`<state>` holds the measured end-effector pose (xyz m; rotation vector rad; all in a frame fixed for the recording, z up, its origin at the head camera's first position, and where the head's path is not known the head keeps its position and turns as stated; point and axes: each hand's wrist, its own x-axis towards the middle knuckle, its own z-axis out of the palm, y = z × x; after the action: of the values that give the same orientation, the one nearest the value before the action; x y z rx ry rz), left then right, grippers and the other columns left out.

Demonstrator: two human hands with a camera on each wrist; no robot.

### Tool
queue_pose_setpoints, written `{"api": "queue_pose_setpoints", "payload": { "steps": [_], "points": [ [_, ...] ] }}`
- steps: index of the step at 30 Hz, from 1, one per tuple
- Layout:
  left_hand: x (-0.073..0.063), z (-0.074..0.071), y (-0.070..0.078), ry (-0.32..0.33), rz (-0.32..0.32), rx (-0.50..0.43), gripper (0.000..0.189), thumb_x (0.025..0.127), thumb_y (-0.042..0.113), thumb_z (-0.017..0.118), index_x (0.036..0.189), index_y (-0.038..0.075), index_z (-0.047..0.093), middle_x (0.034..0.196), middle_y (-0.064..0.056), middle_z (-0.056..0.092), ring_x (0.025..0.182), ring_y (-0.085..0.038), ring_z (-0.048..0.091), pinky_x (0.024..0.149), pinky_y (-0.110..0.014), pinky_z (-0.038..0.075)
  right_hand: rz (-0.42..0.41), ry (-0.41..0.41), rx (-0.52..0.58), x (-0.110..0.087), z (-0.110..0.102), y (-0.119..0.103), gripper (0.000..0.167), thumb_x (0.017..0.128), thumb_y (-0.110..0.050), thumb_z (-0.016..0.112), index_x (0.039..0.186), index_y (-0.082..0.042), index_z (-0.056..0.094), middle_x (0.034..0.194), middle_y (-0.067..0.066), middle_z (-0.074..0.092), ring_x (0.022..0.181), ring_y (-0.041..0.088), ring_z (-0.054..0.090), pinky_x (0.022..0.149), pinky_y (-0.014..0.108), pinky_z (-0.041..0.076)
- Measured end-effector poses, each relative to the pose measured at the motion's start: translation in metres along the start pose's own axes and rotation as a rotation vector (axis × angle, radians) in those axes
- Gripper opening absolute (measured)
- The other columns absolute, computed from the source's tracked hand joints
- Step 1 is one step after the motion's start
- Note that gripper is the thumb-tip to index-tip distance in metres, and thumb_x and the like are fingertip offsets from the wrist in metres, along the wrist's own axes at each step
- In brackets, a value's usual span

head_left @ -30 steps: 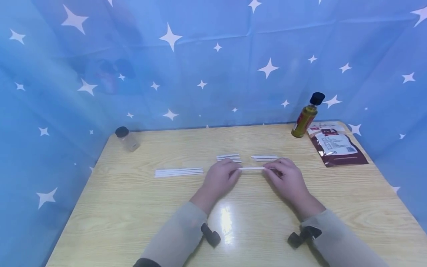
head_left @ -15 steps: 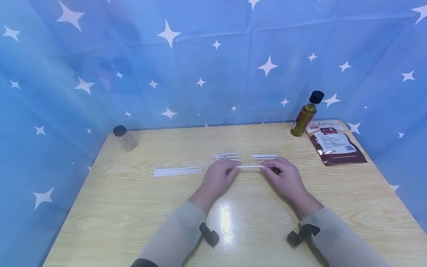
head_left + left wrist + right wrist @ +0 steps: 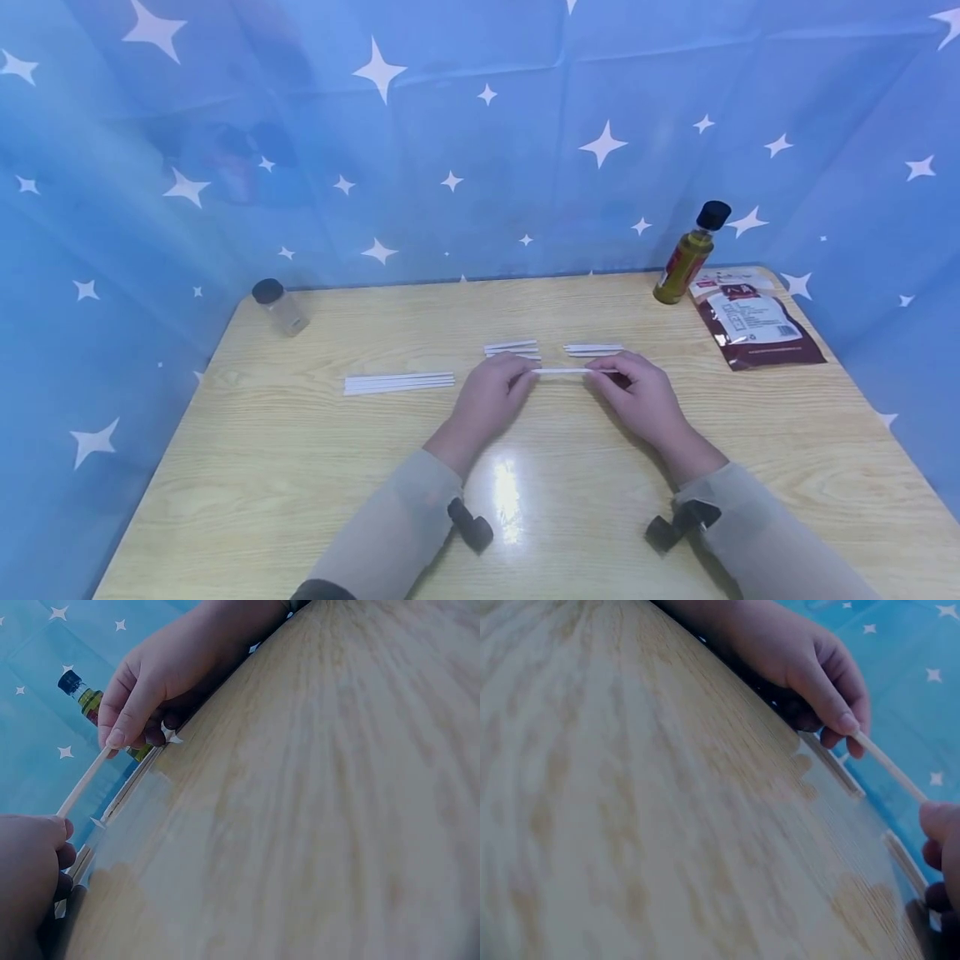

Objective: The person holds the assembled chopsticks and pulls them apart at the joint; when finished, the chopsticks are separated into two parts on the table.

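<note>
A thin white stick [image 3: 561,371] is stretched level between my two hands, just above the table. My left hand [image 3: 491,395] pinches its left end between thumb and forefinger. At the other end, my right hand [image 3: 636,392] pinches it the same way, as the left wrist view also shows at the thumb of the right hand [image 3: 154,694]. The stick looks straight and in one piece in the right wrist view. Beyond the hands lie two small groups of short white sticks, one at the left [image 3: 512,346] and one at the right [image 3: 592,349].
Several longer white sticks [image 3: 399,383] lie side by side left of my left hand. A clear jar with a black lid [image 3: 281,308] stands at the back left. An oil bottle [image 3: 684,262] and a brown-and-white packet [image 3: 753,321] are at the back right of the wooden table [image 3: 247,483].
The head view has shifted slightly. Both hands keep their pinch on the stick, with hardly any movement and no visible bend in it.
</note>
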<state>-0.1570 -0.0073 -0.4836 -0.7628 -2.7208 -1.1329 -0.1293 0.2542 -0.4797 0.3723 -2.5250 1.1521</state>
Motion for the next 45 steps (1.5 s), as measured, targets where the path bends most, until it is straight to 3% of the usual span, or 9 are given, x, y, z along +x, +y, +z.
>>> {"api": "queue_pose_setpoints", "payload": {
  "steps": [20,28,38,42,45],
  "points": [
    [0.0012,-0.0008,0.0015,-0.016,-0.019,0.012,0.023,0.11,0.028,0.062,0.12,0.017,0.079,0.124,0.004,0.073,0.125,-0.015,0.065,0.111,-0.031,0.048,0.07,-0.054,0.015,0.0,-0.0007,0.0029,0.006,0.103,-0.016,0.074,0.106,-0.014,0.079,0.102,-0.001,0.075,0.095,0.016,0.062,0.081,0.023,0.046],
    [0.0011,-0.0043,0.0,0.073,-0.051,-0.079,0.018,0.109,0.023,0.062,0.117,0.014,0.077,0.115,0.004,0.072,0.112,-0.013,0.066,0.1,-0.032,0.054,0.2,0.011,0.047,0.001,-0.0061,0.0055,0.019,0.108,-0.025,0.067,0.113,-0.01,0.076,0.109,0.007,0.072,0.095,0.016,0.059,0.081,0.023,0.045],
    [0.0011,-0.0006,0.0007,0.075,-0.059,-0.108,0.015,0.107,0.021,0.067,0.119,0.019,0.076,0.116,0.006,0.074,0.09,-0.007,0.062,0.083,-0.025,0.056,0.153,0.058,0.068,0.0,-0.0039,0.0075,0.012,0.104,-0.018,0.073,0.11,-0.01,0.079,0.102,0.004,0.073,0.084,0.012,0.06,0.072,0.017,0.046],
    [0.0008,-0.0013,0.0014,0.074,-0.062,-0.107,0.013,0.107,0.02,0.067,0.118,0.018,0.074,0.115,0.005,0.074,0.091,-0.007,0.064,0.085,-0.024,0.057,0.126,0.072,0.074,0.0002,-0.0028,0.0076,0.009,0.102,-0.014,0.074,0.109,-0.011,0.079,0.099,0.003,0.072,0.083,0.01,0.06,0.071,0.016,0.046],
    [0.0009,-0.002,0.0021,0.09,-0.047,-0.071,0.012,0.106,0.021,0.068,0.117,0.017,0.074,0.109,0.004,0.073,0.094,-0.009,0.065,0.086,-0.027,0.057,0.061,0.09,0.058,0.0009,-0.0026,0.0072,0.007,0.099,-0.009,0.077,0.106,-0.011,0.08,0.096,0.002,0.07,0.082,0.012,0.058,0.07,0.017,0.045]
  ]
}}
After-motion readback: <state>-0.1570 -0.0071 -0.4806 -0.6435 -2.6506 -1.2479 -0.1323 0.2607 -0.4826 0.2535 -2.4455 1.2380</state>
